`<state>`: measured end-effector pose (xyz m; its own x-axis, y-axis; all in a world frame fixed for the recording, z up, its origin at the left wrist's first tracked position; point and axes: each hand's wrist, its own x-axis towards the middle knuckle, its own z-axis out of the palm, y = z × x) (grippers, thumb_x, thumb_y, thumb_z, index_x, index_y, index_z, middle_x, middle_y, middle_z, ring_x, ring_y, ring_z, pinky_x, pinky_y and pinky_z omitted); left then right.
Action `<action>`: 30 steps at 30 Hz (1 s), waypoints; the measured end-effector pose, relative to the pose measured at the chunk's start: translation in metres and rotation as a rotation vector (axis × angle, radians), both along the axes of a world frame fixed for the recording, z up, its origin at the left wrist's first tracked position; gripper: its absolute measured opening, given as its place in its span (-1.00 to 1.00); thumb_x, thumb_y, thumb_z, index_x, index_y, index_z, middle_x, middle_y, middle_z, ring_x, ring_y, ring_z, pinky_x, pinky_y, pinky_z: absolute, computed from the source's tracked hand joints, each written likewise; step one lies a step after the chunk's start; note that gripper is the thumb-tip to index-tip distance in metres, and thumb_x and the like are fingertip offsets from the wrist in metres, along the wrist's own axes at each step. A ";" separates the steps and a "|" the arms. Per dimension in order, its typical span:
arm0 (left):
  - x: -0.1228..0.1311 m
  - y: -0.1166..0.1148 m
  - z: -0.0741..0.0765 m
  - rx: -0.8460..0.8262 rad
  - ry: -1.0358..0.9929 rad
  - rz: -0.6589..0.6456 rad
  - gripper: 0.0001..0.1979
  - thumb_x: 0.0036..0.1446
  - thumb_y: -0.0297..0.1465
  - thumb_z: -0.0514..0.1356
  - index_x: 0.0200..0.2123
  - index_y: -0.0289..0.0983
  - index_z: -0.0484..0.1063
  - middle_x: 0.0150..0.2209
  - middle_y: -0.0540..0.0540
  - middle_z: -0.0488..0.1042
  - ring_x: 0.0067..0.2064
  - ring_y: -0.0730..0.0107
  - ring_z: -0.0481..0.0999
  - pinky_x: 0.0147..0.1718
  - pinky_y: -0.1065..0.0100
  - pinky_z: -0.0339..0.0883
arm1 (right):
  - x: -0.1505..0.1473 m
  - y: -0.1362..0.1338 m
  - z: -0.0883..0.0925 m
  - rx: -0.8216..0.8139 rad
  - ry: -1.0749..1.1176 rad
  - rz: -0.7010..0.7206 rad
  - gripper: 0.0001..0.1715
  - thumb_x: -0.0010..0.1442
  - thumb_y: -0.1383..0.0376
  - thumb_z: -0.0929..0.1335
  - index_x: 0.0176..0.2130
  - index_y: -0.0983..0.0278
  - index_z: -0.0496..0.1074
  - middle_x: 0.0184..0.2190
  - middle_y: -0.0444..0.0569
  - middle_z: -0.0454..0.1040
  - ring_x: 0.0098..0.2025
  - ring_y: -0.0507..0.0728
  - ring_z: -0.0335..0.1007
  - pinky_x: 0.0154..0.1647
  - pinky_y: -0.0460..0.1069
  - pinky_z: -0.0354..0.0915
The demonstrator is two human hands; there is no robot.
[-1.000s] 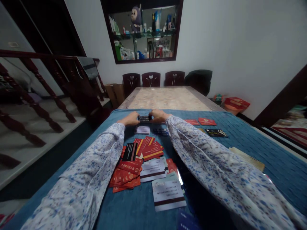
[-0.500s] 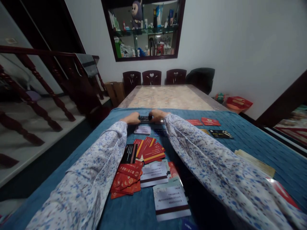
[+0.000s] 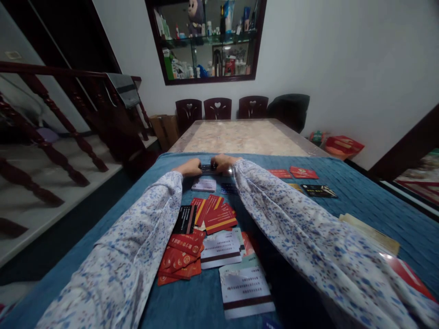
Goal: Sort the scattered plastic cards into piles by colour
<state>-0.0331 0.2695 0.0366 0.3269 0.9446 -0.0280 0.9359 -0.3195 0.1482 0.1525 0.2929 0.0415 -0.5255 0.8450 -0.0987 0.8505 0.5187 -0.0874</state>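
Note:
Both my arms reach to the far part of the blue cloth. My left hand [image 3: 190, 167] grips the left end of some black cards [image 3: 207, 169], and my right hand [image 3: 221, 162] grips their right end. How many black cards there are, I cannot tell. Just nearer lies a stack of white cards [image 3: 204, 185], beside a dark blue card [image 3: 229, 188] partly hidden by my right sleeve. Closer to me, red cards with gold stripes [image 3: 219, 214] fan out beside a black card [image 3: 185, 219]. Orange-red cards [image 3: 181, 256] and white cards with a dark stripe [image 3: 247, 290] overlap below.
On the right lie red cards [image 3: 303, 172], a black card with gold print [image 3: 319, 191], pale yellowish cards or papers [image 3: 368, 233] and a red-and-white piece [image 3: 408, 274]. The blue cloth [image 3: 133, 214] covers the near table; chairs [image 3: 217, 108] stand beyond.
The camera view has shifted slightly. My right hand has moved a little left along the black cards. The cards on the cloth lie as before.

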 end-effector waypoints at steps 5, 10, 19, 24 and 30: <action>0.002 -0.002 -0.001 0.002 0.008 0.012 -0.84 -0.05 -0.48 0.23 -0.36 -0.31 0.60 -0.42 -0.08 0.59 -0.24 0.20 0.60 -0.28 0.39 0.42 | 0.000 -0.001 0.000 -0.009 -0.005 -0.005 -0.29 0.07 0.24 0.54 0.21 0.18 0.53 0.05 0.02 0.64 0.02 0.16 0.58 -0.16 -0.12 0.38; 0.003 -0.003 -0.001 -0.014 -0.008 0.038 -0.84 -0.04 -0.50 0.22 -0.36 -0.31 0.59 -0.39 -0.10 0.61 -0.23 0.19 0.60 -0.23 0.35 0.44 | 0.001 -0.003 0.000 0.005 -0.011 -0.014 -0.30 0.08 0.24 0.52 0.22 0.15 0.52 0.08 0.01 0.63 0.04 0.17 0.58 -0.15 -0.11 0.39; 0.002 -0.007 -0.001 -0.013 -0.026 0.035 -0.83 0.00 -0.49 0.22 -0.31 -0.33 0.58 -0.33 -0.14 0.63 -0.20 0.15 0.62 -0.21 0.34 0.46 | 0.003 -0.003 -0.002 0.004 0.008 0.013 -0.33 0.12 0.26 0.50 0.22 0.17 0.51 0.04 0.03 0.64 0.04 0.18 0.58 -0.11 -0.09 0.38; 0.000 -0.007 -0.003 0.012 -0.032 0.054 -0.84 0.00 -0.47 0.26 -0.29 -0.32 0.56 -0.27 -0.16 0.65 -0.17 0.13 0.62 -0.21 0.34 0.47 | 0.005 -0.006 0.000 0.042 -0.018 0.007 -0.31 0.11 0.18 0.53 0.22 0.15 0.52 0.08 0.05 0.62 0.04 0.20 0.58 -0.11 -0.08 0.40; -0.005 -0.011 -0.004 0.052 -0.006 0.062 -0.79 0.01 -0.46 0.25 -0.23 -0.31 0.56 -0.21 -0.16 0.66 -0.12 0.15 0.63 -0.16 0.37 0.48 | 0.010 -0.014 0.009 0.104 -0.013 0.073 -0.32 0.19 0.23 0.50 0.26 0.27 0.47 0.15 0.14 0.56 0.16 0.23 0.50 0.04 -0.05 0.36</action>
